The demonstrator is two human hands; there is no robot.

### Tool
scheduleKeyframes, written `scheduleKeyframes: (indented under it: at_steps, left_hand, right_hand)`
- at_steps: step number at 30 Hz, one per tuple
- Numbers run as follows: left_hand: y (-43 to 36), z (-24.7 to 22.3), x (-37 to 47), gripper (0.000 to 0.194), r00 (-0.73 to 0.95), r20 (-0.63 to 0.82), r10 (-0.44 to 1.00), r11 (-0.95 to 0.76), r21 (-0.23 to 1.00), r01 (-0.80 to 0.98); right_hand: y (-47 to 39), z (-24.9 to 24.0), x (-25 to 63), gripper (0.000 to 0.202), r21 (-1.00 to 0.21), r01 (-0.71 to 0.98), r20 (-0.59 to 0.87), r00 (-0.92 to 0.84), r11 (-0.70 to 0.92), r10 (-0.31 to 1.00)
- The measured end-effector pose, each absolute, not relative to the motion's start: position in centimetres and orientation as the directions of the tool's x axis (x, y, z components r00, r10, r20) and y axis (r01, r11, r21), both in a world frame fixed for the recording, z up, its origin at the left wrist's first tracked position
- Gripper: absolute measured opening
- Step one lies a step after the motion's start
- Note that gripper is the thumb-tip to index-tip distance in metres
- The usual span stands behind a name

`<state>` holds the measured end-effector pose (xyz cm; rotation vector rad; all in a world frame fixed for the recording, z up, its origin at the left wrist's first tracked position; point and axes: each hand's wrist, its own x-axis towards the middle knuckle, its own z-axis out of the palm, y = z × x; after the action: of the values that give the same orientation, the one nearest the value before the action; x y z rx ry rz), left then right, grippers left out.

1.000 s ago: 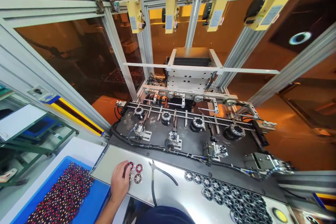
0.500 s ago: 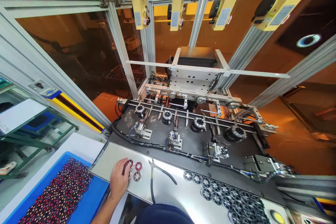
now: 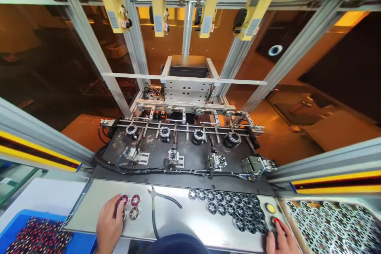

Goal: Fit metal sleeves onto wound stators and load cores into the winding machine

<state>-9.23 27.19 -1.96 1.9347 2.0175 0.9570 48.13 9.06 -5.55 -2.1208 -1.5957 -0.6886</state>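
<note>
My left hand [image 3: 109,222] is closed on a dark, thin part seen edge-on, which looks like a wound stator [image 3: 116,208]. Just beside its fingertips, several round stators [image 3: 135,200] with red or copper coils lie in a small group on the metal shelf [image 3: 85,206]. A pair of cutting pliers [image 3: 153,206] lies to their right, handles apart. At the shelf's right end my right hand [image 3: 282,239] has its fingers apart, one fingertip at a red-topped button [image 3: 275,220]. A yellow button [image 3: 270,207] sits just beyond it.
Rows of black-and-silver round parts [image 3: 229,208] cover the right part of the shelf. A blue tray [image 3: 85,242] of coiled stators is at left, a box of silver rings [image 3: 333,222] at right. Behind stands a machine bed [image 3: 190,152] with several fixtures, flanked by yellow-and-black side strips [image 3: 342,181].
The view has swung to the right, bringing my right hand and the box of rings into sight. My left hand still holds its dark part beside the small group of stators.
</note>
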Motion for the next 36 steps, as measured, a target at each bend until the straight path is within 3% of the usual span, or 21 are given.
scheduleKeyframes:
  at_steps: [15, 36]
  left_hand:
    - [27.4, -2.0, -9.4, 0.043, -0.127, 0.282, 0.951, -0.039, 0.518, 0.855]
    - [27.4, -2.4, -9.7, 0.042, -0.092, 0.312, 0.946, -0.079, 0.494, 0.866]
  right_hand:
    - [9.4, -4.7, 47.1, 0.046, -0.093, 0.95, 0.58, 0.295, -0.298, 0.76]
    - [9.1, -5.3, 47.2, 0.048, -0.108, 0.945, 0.557, 0.315, -0.308, 0.768]
